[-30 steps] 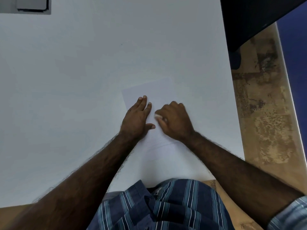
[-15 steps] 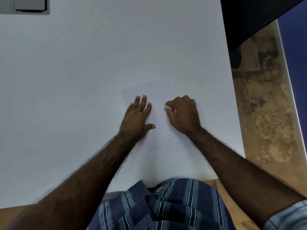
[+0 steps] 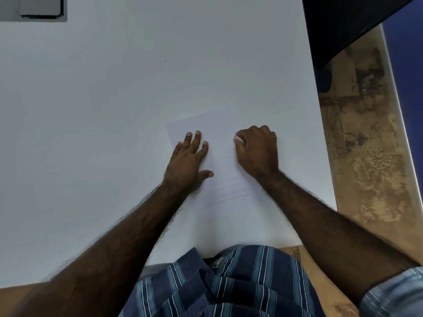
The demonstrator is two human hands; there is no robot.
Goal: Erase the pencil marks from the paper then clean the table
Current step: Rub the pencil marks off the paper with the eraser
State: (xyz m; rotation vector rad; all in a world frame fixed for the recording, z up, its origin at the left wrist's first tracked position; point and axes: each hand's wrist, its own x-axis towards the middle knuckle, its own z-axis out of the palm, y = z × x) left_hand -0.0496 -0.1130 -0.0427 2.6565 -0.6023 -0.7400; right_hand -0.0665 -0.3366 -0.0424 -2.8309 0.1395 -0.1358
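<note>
Left hand [image 3: 190, 161] flat, fingers spread, pins paper [image 3: 225, 175]. Right hand [image 3: 257, 151] pinches eraser [image 3: 238, 138]. Advice: short light strokes, away from pinning hand.

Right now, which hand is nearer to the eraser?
Right. The right hand grips the eraser at its fingertips, on the paper. The left hand presses flat on the paper, apart from the eraser on its left.

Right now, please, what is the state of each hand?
Left hand: open, fingers flat on the white sheet of paper.
Right hand: closed, gripping a small white eraser.
</note>
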